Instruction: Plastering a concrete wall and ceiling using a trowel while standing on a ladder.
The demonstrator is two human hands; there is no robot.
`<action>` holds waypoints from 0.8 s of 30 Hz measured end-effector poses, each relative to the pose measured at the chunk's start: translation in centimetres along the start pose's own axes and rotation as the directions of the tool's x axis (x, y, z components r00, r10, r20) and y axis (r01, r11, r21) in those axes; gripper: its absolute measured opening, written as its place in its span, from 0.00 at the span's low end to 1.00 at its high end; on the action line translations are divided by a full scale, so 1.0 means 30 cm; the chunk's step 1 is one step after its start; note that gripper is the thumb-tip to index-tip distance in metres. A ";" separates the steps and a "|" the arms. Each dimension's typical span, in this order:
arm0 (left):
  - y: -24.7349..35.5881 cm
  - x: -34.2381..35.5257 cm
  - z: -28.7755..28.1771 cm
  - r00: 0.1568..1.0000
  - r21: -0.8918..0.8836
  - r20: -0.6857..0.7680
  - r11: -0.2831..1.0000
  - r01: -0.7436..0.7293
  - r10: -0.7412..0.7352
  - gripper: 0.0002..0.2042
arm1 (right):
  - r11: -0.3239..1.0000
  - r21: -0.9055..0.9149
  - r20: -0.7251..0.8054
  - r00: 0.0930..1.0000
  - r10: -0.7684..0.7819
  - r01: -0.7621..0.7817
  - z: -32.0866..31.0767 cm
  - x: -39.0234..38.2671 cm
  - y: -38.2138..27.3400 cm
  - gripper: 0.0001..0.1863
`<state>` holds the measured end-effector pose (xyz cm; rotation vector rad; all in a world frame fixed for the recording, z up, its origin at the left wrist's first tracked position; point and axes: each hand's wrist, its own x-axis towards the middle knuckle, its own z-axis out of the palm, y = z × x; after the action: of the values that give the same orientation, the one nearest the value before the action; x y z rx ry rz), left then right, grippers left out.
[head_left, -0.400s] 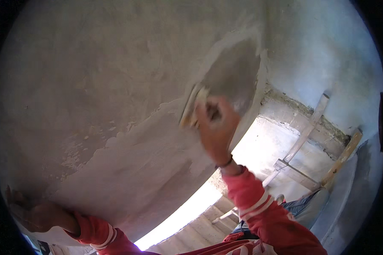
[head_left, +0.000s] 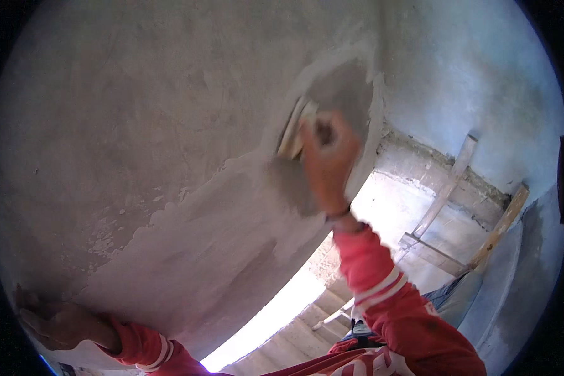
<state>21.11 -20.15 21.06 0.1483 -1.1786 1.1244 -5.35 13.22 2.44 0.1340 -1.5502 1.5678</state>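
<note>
Float (head_left: 292, 133) on plaster (head_left: 144, 94), gripped R hand (head_left: 330, 164); L hand (head_left: 62, 324) dim, can't tell; poles (head_left: 443, 187) to R.

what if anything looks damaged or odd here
Two spots: a flaky, pitted patch up and right of the left hand, rough against the smoother plaster beside it; and, at right, a ragged strip that looks crumbled, unlike the smoother wall above it.

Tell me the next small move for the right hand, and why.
Probably a short, light stroke with the hand float down over the dark patch just below it in the picture. The right hand already grips the float at the wall, and that patch stands out from the paler coat to its left, suggesting it needs blending.
</note>
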 end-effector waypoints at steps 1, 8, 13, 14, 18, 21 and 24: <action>0.026 -0.011 0.009 0.998 -0.029 -0.042 0.998 -0.049 0.048 0.08 | 1.000 -0.023 -0.009 1.000 0.002 -0.002 -0.028 0.076 0.029 0.08; 0.038 0.014 -0.004 0.998 -0.089 -0.052 0.996 -0.030 0.025 0.07 | 0.986 -0.065 0.024 0.988 -0.150 0.151 -0.047 -0.102 0.015 0.06; 0.026 -0.025 0.010 0.965 -0.291 0.078 0.920 0.262 -0.250 0.03 | 0.990 -0.138 0.016 1.000 0.003 -0.001 -0.064 0.002 0.058 0.06; 0.032 -0.026 0.018 0.964 -0.299 0.083 0.916 0.267 -0.254 0.03 | 0.991 -0.131 0.027 1.000 0.012 -0.008 -0.072 0.028 0.040 0.06; -0.015 -0.008 0.015 0.998 -0.113 -0.069 0.994 -0.012 0.004 0.07 | 0.981 -0.092 0.101 0.982 -0.162 0.171 -0.044 -0.136 -0.021 0.06; 0.013 -0.005 0.012 0.997 -0.106 -0.073 0.994 -0.036 0.028 0.08 | 0.986 -0.123 0.092 0.991 -0.099 0.110 -0.071 -0.035 0.032 0.05; 0.034 0.006 -0.002 0.998 -0.091 -0.054 0.995 -0.028 0.023 0.08 | 0.983 -0.161 0.075 0.994 -0.076 0.087 -0.067 0.011 0.000 0.05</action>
<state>20.36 -19.49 20.73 0.0324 -1.1859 1.0881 -4.57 15.08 2.22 0.1583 -1.6998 1.3781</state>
